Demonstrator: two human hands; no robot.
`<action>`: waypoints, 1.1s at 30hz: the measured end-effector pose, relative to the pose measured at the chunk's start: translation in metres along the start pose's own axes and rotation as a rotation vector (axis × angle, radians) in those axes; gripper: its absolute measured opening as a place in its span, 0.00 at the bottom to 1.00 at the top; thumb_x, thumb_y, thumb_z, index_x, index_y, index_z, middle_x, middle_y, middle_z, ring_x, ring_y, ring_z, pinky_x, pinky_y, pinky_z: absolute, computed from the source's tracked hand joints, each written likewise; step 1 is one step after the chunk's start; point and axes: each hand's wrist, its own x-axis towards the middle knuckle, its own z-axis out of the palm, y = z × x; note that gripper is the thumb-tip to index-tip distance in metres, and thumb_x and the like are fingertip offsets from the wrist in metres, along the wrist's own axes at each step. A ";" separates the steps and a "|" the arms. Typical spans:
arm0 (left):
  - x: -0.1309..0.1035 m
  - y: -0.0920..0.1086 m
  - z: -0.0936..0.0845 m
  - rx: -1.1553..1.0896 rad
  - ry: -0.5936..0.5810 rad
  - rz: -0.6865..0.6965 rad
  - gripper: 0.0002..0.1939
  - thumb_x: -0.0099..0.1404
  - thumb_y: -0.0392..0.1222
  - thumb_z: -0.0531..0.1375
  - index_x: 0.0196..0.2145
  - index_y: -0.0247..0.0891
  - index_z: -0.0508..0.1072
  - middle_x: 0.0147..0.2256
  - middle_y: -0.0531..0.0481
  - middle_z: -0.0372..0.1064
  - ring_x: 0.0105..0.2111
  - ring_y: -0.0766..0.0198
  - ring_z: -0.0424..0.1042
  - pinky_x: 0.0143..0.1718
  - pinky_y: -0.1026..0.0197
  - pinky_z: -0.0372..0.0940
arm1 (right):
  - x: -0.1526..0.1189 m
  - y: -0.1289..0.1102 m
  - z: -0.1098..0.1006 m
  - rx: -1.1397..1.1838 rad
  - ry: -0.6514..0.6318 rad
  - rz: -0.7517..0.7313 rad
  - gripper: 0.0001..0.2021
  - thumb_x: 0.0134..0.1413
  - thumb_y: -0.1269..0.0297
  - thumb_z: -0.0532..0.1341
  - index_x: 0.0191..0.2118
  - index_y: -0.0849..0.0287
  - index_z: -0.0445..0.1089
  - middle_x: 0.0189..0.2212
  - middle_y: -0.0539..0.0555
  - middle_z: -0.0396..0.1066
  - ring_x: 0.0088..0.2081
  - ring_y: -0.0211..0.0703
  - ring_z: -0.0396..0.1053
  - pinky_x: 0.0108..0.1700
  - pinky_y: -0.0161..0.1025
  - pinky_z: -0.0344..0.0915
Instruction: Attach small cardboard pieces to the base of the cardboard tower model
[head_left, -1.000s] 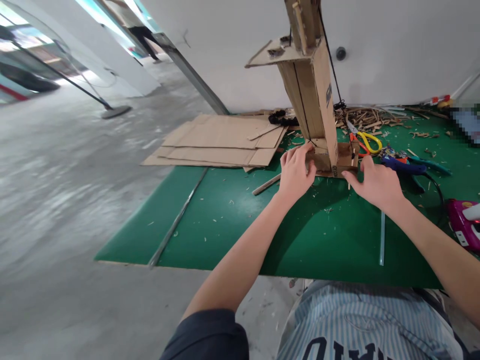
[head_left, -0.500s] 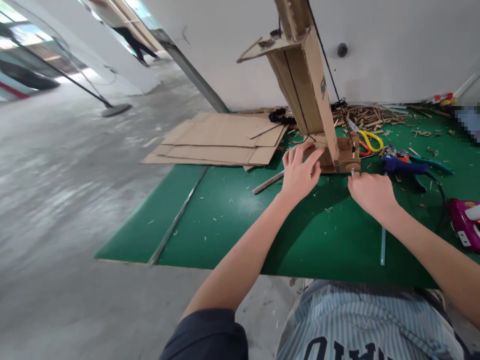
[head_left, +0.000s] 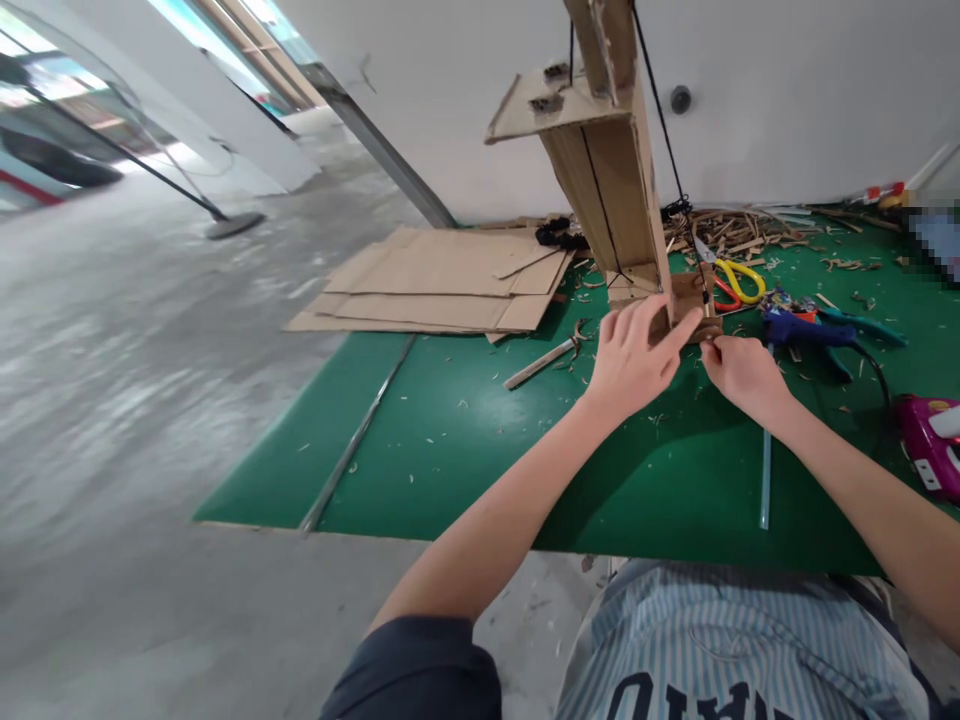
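Observation:
A tall cardboard model (head_left: pixel 615 190) with black cords along it stands on the green table and leans to the left in my view. My left hand (head_left: pixel 634 355) is at the front of its base, fingers bent over the cardboard and thumb stretched toward the right corner. Close by on the right, my right hand (head_left: pixel 746 375) is closed in a pinch at the base's front right corner; its fingertips cover whatever is between them. A small open cardboard box section (head_left: pixel 691 290) forms the right part of the base.
Flat cardboard sheets (head_left: pixel 435 275) lie at the back left, with a short cardboard strip (head_left: pixel 536 366) nearer. Yellow-handled scissors (head_left: pixel 742 280), a blue glue gun (head_left: pixel 806 330), a clear glue stick (head_left: pixel 766 480) and a magenta power strip (head_left: pixel 930 440) lie to the right. Cardboard scraps (head_left: pixel 742 232) line the wall.
My left hand has shifted right along the base, closer to my right hand. The model has swung slightly right. The person in the background has gone from view.

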 end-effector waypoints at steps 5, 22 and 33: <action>0.004 0.013 0.000 0.008 -0.121 -0.014 0.25 0.74 0.37 0.52 0.66 0.43 0.69 0.66 0.41 0.68 0.63 0.45 0.67 0.61 0.39 0.61 | 0.004 0.003 0.000 0.066 0.060 0.009 0.21 0.70 0.59 0.51 0.34 0.61 0.78 0.33 0.62 0.80 0.33 0.46 0.75 0.32 0.38 0.57; 0.003 -0.018 -0.003 -0.117 0.180 -0.051 0.09 0.74 0.40 0.54 0.46 0.42 0.74 0.48 0.44 0.79 0.53 0.54 0.77 0.60 0.44 0.64 | 0.007 0.012 -0.005 -0.063 0.119 0.042 0.21 0.70 0.56 0.51 0.36 0.60 0.78 0.32 0.62 0.79 0.33 0.50 0.76 0.32 0.39 0.57; 0.059 -0.126 0.017 -0.979 0.241 -0.621 0.39 0.62 0.80 0.54 0.56 0.49 0.70 0.51 0.42 0.72 0.54 0.50 0.73 0.48 0.50 0.73 | 0.009 0.011 -0.009 -0.142 0.115 0.015 0.22 0.73 0.55 0.47 0.45 0.61 0.75 0.37 0.63 0.80 0.37 0.55 0.78 0.33 0.40 0.59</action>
